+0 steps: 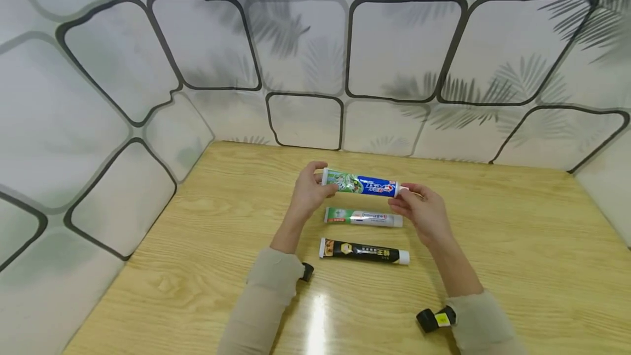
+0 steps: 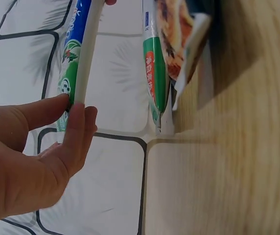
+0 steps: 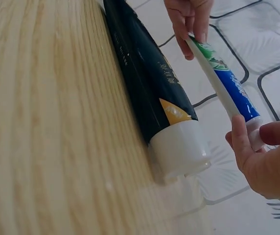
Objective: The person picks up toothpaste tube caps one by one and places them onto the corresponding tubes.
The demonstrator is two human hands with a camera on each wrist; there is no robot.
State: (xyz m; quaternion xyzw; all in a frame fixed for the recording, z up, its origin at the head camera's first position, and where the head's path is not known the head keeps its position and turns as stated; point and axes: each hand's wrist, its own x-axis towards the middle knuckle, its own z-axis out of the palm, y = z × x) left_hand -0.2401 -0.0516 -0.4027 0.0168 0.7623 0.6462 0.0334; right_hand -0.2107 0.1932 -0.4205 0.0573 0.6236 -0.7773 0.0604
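Observation:
Both hands hold a blue and green toothpaste tube [image 1: 362, 184] level above the table. At its flat crimped end, my left hand [image 1: 309, 190] pinches it between thumb and fingers. My right hand [image 1: 425, 210] pinches the white cap at the other end, as the right wrist view shows with the cap [image 3: 254, 133] between thumb and fingers. Nearer the body, a green and white toothpaste tube [image 1: 363, 217] lies on the table. Closest to me lies a black toothpaste tube [image 1: 363, 251] with a white cap, roughly parallel to it.
The wooden table [image 1: 222, 223] reaches back to a wall covering [image 1: 305, 119] with dark rounded outlines and leaf prints. A black wrist strap [image 1: 436, 319] sits at the right sleeve, and another black piece [image 1: 308, 272] at the left sleeve. Light glares off the table's front.

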